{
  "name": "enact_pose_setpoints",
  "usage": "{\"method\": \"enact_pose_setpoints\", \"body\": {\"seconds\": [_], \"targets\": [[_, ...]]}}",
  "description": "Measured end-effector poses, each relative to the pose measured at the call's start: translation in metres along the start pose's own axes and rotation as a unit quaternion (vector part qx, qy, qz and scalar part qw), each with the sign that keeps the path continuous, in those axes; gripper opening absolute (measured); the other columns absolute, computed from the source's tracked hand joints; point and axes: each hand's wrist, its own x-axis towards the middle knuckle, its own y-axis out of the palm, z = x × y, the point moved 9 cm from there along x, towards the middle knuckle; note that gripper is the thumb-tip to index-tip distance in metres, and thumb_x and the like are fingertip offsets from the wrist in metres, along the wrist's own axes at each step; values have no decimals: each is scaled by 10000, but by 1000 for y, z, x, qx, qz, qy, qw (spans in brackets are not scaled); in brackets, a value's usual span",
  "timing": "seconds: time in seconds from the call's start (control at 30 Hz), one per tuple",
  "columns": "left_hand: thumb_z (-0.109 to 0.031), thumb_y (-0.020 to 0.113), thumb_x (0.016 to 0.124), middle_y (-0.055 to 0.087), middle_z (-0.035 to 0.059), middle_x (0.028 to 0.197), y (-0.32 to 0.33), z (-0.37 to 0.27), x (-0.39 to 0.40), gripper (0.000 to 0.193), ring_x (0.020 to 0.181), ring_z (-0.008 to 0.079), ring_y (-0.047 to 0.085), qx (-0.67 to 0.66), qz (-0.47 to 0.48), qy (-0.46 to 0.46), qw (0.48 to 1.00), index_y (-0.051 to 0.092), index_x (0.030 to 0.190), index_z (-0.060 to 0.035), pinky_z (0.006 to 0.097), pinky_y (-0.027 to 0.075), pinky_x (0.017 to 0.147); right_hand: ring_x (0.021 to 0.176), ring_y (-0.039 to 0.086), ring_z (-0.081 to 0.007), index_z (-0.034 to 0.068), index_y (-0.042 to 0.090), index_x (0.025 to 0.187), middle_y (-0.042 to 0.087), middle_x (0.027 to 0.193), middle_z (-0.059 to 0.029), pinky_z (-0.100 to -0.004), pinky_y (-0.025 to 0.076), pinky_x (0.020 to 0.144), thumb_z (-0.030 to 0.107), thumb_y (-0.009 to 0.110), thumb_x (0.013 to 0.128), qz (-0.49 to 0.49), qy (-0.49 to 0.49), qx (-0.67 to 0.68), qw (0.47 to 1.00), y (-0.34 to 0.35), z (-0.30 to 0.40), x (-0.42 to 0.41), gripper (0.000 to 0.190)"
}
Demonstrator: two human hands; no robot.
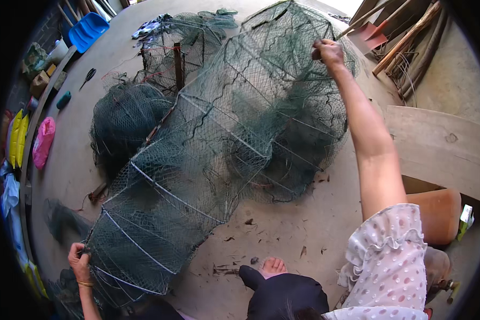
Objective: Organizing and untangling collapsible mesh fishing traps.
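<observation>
A long framed fishing net trap of green mesh (208,152) stretches diagonally before me, from the lower left to the upper right, with pale rods across it. At its lower left corner my left hand (80,262), a bangle at the wrist, grips the mesh edge. My right hand (329,53) is raised with closed fingers over the far right part of the net; whether mesh is pinched in it cannot be told. Beside the trap lies a dark bundle of netting (130,116). Behind that, more netting surrounds an upright brown post (178,66).
Black-handled scissors (89,77), a dark green roll (64,100) and a pink bag (44,143) lie at left, near a blue dustpan (89,32). A red shovel (368,37) and wooden poles (408,38) lean at upper right. A brown container (436,216) stands at right.
</observation>
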Motion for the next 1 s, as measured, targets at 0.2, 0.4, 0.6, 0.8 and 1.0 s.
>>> {"method": "enact_pose_setpoints", "body": {"seconds": [0.2,0.4,0.6,0.8,1.0], "targets": [[37,446,723,525,-23,700,-52,8,57,153,606,53,453,-25,-59,52,997,529,808,-60,196,365,567,583,580,-112,41,631,870,602,670,-26,-237,469,550,163,589,905,128,-63,76,987,-165,157,-17,134],[-27,523,810,574,59,981,-2,-116,37,294,905,183,565,156,-120,257,946,556,1102,-25,293,447,819,599,653,-175,-4,615,876,653,677,-81,-251,491,554,221,607,865,391,-110,83,910,-32,278,-224,225],[-322,580,922,572,18,828,164,-268,-26,280,737,124,556,-425,248,-29,870,567,1034,-66,274,449,611,745,662,-352,11,650,725,660,757,-196,-442,529,659,58,604,632,436,-340,-18,833,143,322,-470,114],[-190,544,934,446,-34,615,70,-168,-14,107,457,72,415,-391,91,-47,915,551,932,-84,228,332,383,693,619,-375,-5,576,920,608,736,-217,-448,473,617,139,564,857,454,-360,231,781,54,296,-484,157],[-250,524,957,412,-35,573,-28,-158,-32,246,408,67,352,-362,-29,-35,931,498,753,-113,227,279,350,604,650,-158,-22,596,910,654,721,-96,-251,491,493,379,591,901,297,379,238,843,8,-40,-468,401]]}}
